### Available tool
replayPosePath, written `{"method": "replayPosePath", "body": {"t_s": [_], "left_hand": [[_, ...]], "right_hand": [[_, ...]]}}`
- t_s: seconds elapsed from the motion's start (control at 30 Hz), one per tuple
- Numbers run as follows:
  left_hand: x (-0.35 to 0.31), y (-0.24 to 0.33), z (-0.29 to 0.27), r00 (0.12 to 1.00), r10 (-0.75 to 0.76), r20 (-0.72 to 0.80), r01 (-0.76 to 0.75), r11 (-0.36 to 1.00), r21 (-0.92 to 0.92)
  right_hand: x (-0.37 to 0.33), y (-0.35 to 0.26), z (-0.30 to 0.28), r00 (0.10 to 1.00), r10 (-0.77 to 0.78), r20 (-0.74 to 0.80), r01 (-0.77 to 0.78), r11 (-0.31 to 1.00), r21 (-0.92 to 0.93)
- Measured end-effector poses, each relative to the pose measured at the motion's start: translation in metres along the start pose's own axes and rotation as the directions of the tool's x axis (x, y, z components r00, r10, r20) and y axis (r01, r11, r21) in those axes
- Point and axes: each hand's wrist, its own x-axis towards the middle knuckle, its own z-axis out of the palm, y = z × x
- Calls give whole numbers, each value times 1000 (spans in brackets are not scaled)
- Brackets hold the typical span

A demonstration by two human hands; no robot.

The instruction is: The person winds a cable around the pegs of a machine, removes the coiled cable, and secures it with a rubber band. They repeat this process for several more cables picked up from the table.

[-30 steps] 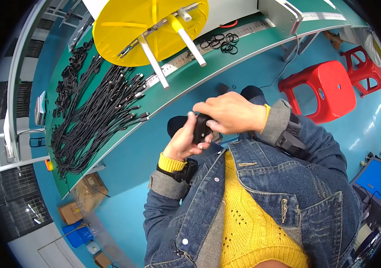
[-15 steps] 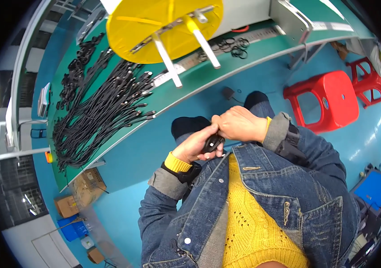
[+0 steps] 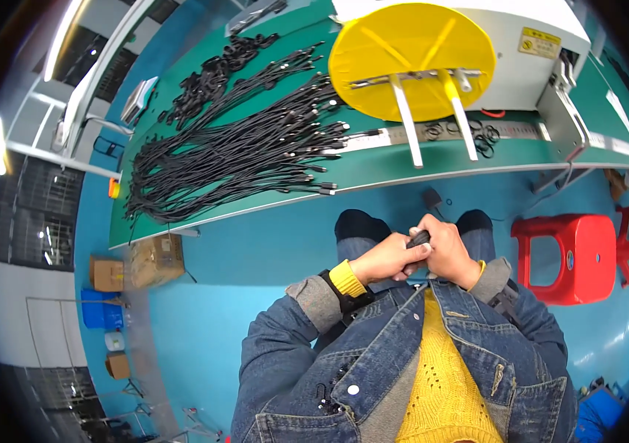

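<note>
In front of my lap, my left hand (image 3: 386, 260) and my right hand (image 3: 448, 252) meet, both closed round a small black bundle (image 3: 419, 238). It looks like a coiled cable, and my fingers hide most of it. Beyond my hands is a green workbench (image 3: 255, 202). On its left part lies a big spread of black cables (image 3: 233, 159), their metal plug ends pointing right. A yellow disc (image 3: 410, 55) with two pale pegs sticking out toward me stands at the bench's middle, and several thin black rings (image 3: 485, 139) lie by the pegs.
The white machine housing (image 3: 521, 74) adjoins the disc. Along the bench front runs a metal ruler (image 3: 524, 131). More tangled black pieces (image 3: 215, 77) lie at the far left. Red stools (image 3: 576, 258) stand at my right, and cardboard boxes (image 3: 156, 260) sit on the floor at left.
The view has turned, so the bench shows more fully. My right hand has come down beside the left, both hands still round the black bundle, which is now more covered.
</note>
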Motion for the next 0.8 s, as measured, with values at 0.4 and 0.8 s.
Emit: {"method": "replayPosePath", "body": {"t_s": [0.4,0.8], "left_hand": [[7,-40,-7,989,1,-151,46,951,306],[0,-49,0,885,357,-298,-137,813,567]], "right_hand": [[-6,15,19,936,108,335,22,932,-363],[5,-5,16,925,77,373,-74,997,-20]]}}
